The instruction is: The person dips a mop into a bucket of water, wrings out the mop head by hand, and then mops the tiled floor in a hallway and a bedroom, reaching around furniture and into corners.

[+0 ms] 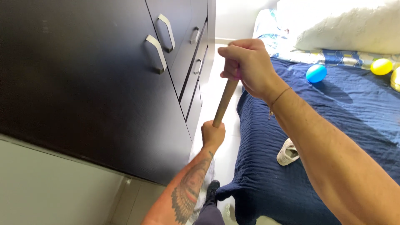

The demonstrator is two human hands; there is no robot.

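Note:
A long wooden stick handle (225,101) runs down between a dark cabinet and a bed. My right hand (246,66) grips the handle near its top, fist closed. Lower down, my left hand (213,134) holds the same handle, its forearm tattooed. The handle's lower end is hidden behind my left hand and arm. A pale bundle (208,177) shows on the floor beside my left arm, mostly hidden; what it is I cannot tell.
A dark cabinet (91,83) with metal handles (157,53) fills the left. A bed under a navy quilt (333,116) stands on the right, with a white pillow (350,25), a blue balloon (316,73), a yellow balloon (381,66) and a white shoe (287,152). The narrow floor strip (227,150) runs between them.

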